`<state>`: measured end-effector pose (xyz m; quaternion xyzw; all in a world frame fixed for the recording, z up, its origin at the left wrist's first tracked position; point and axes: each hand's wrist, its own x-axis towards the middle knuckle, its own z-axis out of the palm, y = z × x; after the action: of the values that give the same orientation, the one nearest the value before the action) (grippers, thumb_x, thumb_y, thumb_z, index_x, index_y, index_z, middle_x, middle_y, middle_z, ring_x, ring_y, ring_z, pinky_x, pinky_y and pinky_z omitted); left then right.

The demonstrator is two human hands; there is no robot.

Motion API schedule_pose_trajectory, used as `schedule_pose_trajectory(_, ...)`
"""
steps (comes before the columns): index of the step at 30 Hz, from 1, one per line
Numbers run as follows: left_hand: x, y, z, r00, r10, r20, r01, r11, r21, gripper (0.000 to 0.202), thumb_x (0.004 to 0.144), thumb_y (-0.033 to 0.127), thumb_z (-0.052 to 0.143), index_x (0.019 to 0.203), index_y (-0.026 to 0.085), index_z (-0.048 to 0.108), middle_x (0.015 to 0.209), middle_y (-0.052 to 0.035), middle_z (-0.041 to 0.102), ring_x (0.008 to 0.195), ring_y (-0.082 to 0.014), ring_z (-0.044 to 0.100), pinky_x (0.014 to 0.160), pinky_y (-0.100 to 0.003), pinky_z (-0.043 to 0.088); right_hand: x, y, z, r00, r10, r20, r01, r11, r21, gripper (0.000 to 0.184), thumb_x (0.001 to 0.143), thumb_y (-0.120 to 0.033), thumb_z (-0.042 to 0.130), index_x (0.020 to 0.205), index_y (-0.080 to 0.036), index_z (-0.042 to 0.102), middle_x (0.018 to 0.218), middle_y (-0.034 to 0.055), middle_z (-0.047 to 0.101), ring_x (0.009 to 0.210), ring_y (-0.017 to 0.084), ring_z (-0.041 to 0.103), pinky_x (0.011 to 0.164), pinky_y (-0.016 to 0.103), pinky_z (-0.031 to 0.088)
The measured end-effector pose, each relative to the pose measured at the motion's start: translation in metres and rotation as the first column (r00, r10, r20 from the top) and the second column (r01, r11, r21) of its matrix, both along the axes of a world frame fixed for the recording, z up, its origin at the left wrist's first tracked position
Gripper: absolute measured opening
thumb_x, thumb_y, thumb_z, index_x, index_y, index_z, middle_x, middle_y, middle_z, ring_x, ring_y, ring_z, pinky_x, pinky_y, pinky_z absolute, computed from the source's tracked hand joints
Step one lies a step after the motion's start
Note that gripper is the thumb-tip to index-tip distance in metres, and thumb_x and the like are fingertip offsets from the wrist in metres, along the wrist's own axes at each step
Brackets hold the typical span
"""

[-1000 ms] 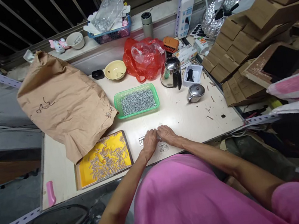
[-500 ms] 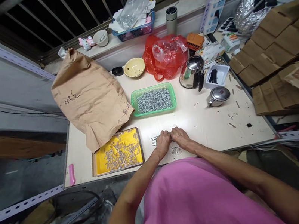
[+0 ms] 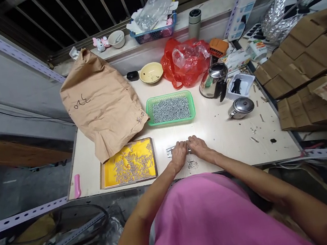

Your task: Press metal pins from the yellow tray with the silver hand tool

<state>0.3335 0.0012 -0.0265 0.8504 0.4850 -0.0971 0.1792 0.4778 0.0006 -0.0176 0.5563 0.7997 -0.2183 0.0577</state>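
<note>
My left hand (image 3: 178,155) and my right hand (image 3: 197,147) rest side by side on the pale table (image 3: 220,130) near its front edge, fingers curled together over a small metal piece (image 3: 170,151) that sticks out to the left. What the fingers pinch is too small to name. A little heap of small metal bits (image 3: 192,164) lies just in front of my hands. A green basket (image 3: 170,108) full of short metal pins stands beyond them. At my left lies a yellow tray (image 3: 129,168) strewn with the same pins.
A big brown paper sack (image 3: 101,101) leans at the back left. A yellow bowl (image 3: 151,73), red plastic bag (image 3: 186,59), steel kettle (image 3: 213,81), its lid (image 3: 240,107) and a white dish (image 3: 239,85) stand behind. Stacked cardboard boxes (image 3: 304,71) crowd the right edge. A pink tool (image 3: 77,186) lies front left.
The view has swung to the left and up a little; my hands stay together on the same spot of the table with barely any movement.
</note>
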Motion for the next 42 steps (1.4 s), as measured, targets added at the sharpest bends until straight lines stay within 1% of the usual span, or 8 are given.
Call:
schedule_pose_trajectory(5,-0.005,-0.028,-0.006,0.992,-0.04,0.122,0.028,0.995,0.096,0.043,0.086,0.0,0.04,0.126,0.014,0.048,0.139,-0.0147,0.046,0.132,-0.0248,0.04,0.1,-0.041,0.046,0.015,-0.002,-0.001,0.998,0.034,-0.055,-0.033,0.999,0.02,0.028,0.087,-0.016,0.061,0.116,-0.017,0.06,0.113,0.011,0.061,0.105,0.023,0.052,0.084,0.031,0.042)
schedule_pose_trajectory(10,-0.007,-0.052,-0.01,0.95,-0.167,0.264,0.183,0.982,-0.038,0.044,0.086,0.003,0.039,0.127,0.016,0.05,0.134,-0.0134,0.053,0.134,-0.0234,0.041,0.109,-0.046,0.037,0.016,0.021,-0.008,0.995,0.076,0.058,-0.082,0.991,0.109,0.023,0.09,-0.005,0.046,0.103,-0.014,0.063,0.107,0.0127,0.063,0.102,0.024,0.052,0.08,0.032,0.039)
schedule_pose_trajectory(16,-0.009,-0.058,-0.008,0.933,-0.114,0.341,0.154,0.984,-0.094,0.048,0.086,0.006,0.041,0.132,0.016,0.047,0.137,-0.0144,0.052,0.137,-0.0253,0.038,0.112,-0.051,0.032,0.0,0.049,0.001,0.983,0.134,0.127,-0.153,0.977,0.148,0.029,0.088,0.001,0.044,0.105,-0.012,0.064,0.106,0.0138,0.063,0.1,0.024,0.052,0.082,0.033,0.037)
schedule_pose_trajectory(22,-0.032,-0.078,0.014,0.865,-0.121,0.486,0.2,0.973,-0.113,0.042,0.086,0.015,0.051,0.128,0.02,0.054,0.128,-0.0095,0.058,0.123,-0.0226,0.051,0.104,-0.038,0.042,-0.056,0.014,0.005,0.805,0.59,-0.064,-0.568,0.797,0.203,0.014,0.091,-0.017,0.055,0.093,-0.02,0.069,0.107,0.0094,0.061,0.103,0.023,0.047,0.08,0.033,0.036)
schedule_pose_trajectory(28,-0.114,-0.104,0.031,0.902,0.143,0.408,-0.16,0.987,0.007,0.026,0.095,0.022,0.042,0.105,0.02,0.066,0.093,-0.0072,0.066,0.091,-0.0176,0.06,0.083,-0.029,0.049,-0.083,-0.002,-0.018,0.719,0.691,-0.072,-0.648,0.704,0.29,0.013,0.091,-0.014,0.055,0.087,-0.015,0.067,0.098,0.0092,0.062,0.102,0.022,0.047,0.083,0.035,0.034)
schedule_pose_trajectory(32,-0.171,-0.082,0.029,0.81,0.503,0.301,-0.564,0.809,0.165,0.028,0.094,0.022,0.041,0.1,0.018,0.068,0.089,-0.0081,0.064,0.087,-0.0192,0.059,0.081,-0.031,0.047,-0.083,-0.001,-0.013,0.782,0.595,-0.184,-0.501,0.777,0.381,0.022,0.096,-0.014,0.045,0.09,-0.015,0.065,0.09,0.0079,0.063,0.09,0.019,0.051,0.079,0.033,0.035)
schedule_pose_trajectory(35,-0.195,-0.053,0.028,0.754,0.63,0.183,-0.656,0.726,0.203,0.03,0.094,0.023,0.041,0.101,0.016,0.069,0.093,-0.0098,0.063,0.09,-0.0205,0.059,0.082,-0.031,0.045,-0.076,0.019,0.013,0.859,0.404,-0.315,-0.228,0.852,0.47,0.025,0.098,-0.018,0.04,0.093,-0.016,0.064,0.087,0.007,0.064,0.084,0.019,0.052,0.078,0.032,0.035)
schedule_pose_trajectory(42,-0.207,-0.003,0.028,0.787,0.615,-0.061,-0.604,0.786,0.131,0.031,0.094,0.024,0.039,0.092,0.016,0.069,0.099,-0.0105,0.06,0.097,-0.0224,0.055,0.074,-0.029,0.04,-0.043,0.088,0.077,0.931,-0.179,-0.317,0.329,0.789,0.519,0.028,0.092,-0.018,0.05,0.118,-0.016,0.059,0.114,0.0151,0.059,0.101,0.028,0.051,0.084,0.04,0.036)
